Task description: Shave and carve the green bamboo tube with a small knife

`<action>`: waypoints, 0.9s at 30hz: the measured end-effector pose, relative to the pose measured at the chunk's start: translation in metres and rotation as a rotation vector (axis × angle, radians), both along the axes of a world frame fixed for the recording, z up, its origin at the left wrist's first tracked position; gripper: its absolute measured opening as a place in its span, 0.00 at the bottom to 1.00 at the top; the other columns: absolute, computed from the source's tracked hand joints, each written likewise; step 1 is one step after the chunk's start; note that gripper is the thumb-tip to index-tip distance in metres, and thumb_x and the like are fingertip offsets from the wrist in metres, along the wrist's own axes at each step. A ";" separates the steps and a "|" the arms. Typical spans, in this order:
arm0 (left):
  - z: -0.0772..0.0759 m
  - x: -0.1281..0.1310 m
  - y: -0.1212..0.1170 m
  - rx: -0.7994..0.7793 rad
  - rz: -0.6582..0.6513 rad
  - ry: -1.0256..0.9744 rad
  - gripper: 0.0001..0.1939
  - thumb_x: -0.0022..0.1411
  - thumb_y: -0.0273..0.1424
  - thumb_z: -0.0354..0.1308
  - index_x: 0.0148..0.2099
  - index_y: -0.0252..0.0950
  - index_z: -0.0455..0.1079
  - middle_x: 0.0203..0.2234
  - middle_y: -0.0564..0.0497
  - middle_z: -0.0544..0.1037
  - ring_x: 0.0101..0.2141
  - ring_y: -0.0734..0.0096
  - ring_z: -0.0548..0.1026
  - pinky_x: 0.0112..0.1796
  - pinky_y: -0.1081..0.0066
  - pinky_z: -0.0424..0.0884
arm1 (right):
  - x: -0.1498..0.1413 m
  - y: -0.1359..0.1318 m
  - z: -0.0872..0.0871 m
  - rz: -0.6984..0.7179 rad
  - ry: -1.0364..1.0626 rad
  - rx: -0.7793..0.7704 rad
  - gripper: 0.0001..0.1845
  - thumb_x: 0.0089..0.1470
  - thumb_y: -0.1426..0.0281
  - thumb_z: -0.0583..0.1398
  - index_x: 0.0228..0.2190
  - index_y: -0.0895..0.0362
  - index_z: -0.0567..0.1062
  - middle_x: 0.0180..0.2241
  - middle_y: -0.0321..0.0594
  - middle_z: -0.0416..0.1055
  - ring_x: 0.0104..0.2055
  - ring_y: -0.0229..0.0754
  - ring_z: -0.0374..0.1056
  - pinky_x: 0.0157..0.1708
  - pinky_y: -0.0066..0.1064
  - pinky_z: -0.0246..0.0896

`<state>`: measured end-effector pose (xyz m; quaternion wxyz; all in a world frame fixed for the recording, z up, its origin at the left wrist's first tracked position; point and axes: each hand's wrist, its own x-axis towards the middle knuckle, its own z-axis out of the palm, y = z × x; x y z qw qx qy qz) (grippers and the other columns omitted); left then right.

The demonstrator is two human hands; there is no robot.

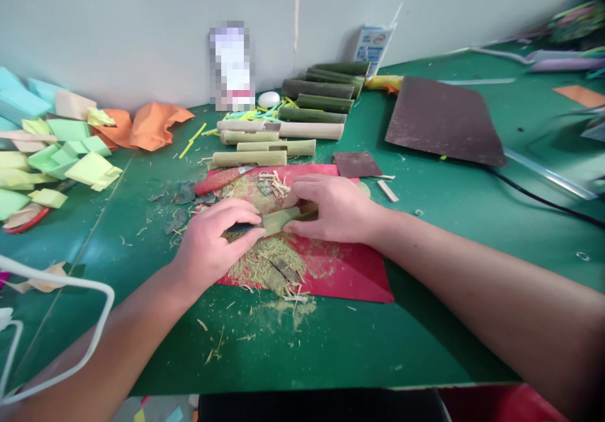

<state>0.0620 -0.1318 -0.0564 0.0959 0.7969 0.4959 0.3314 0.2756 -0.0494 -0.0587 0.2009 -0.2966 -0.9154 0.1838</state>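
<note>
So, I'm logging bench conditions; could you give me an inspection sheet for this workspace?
Surface: green table; red sheet strewn with shavings.
Work things: bamboo piece between the hands; bamboo row behind; red-handled tool at the red sheet's far left.
Clutter: folded papers and orange paper left; brown sheet right.
Hands: right hand grips the bamboo piece; left hand at its left end, grip unclear.
Cables: black cord, right.
Surroundings: pale wall; carton near it.

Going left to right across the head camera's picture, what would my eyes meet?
Pastel paper pieces → crumpled orange paper → left hand → green bamboo piece → right hand → large dark sheet → flat orange scrap.
</note>
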 end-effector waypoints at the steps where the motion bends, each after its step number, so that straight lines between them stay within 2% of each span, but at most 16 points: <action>1: 0.000 0.000 0.000 0.009 0.003 0.000 0.02 0.57 0.28 0.60 0.35 0.35 0.73 0.37 0.49 0.77 0.39 0.71 0.75 0.44 0.69 0.71 | 0.000 0.000 0.000 -0.002 0.000 -0.003 0.12 0.44 0.61 0.64 0.28 0.56 0.72 0.28 0.33 0.70 0.29 0.36 0.61 0.26 0.28 0.47; 9: 0.003 0.001 -0.003 0.026 0.061 0.003 0.03 0.59 0.28 0.58 0.34 0.37 0.73 0.36 0.51 0.78 0.37 0.70 0.75 0.42 0.68 0.72 | 0.000 0.000 0.002 0.005 -0.016 -0.011 0.11 0.45 0.61 0.63 0.28 0.55 0.72 0.28 0.34 0.70 0.29 0.37 0.61 0.26 0.28 0.47; 19: 0.000 -0.005 -0.003 -0.044 0.003 0.030 0.05 0.55 0.28 0.62 0.36 0.37 0.73 0.40 0.49 0.77 0.41 0.68 0.75 0.45 0.67 0.72 | 0.000 0.000 0.001 -0.003 -0.016 0.002 0.12 0.45 0.61 0.63 0.28 0.56 0.71 0.28 0.34 0.70 0.29 0.36 0.61 0.26 0.28 0.46; 27: -0.003 -0.005 -0.003 -0.021 0.027 -0.003 0.04 0.59 0.27 0.58 0.35 0.38 0.74 0.39 0.50 0.78 0.39 0.71 0.75 0.44 0.69 0.72 | 0.000 -0.001 0.001 -0.003 -0.005 -0.017 0.12 0.45 0.61 0.63 0.29 0.56 0.72 0.28 0.34 0.70 0.28 0.36 0.61 0.26 0.28 0.46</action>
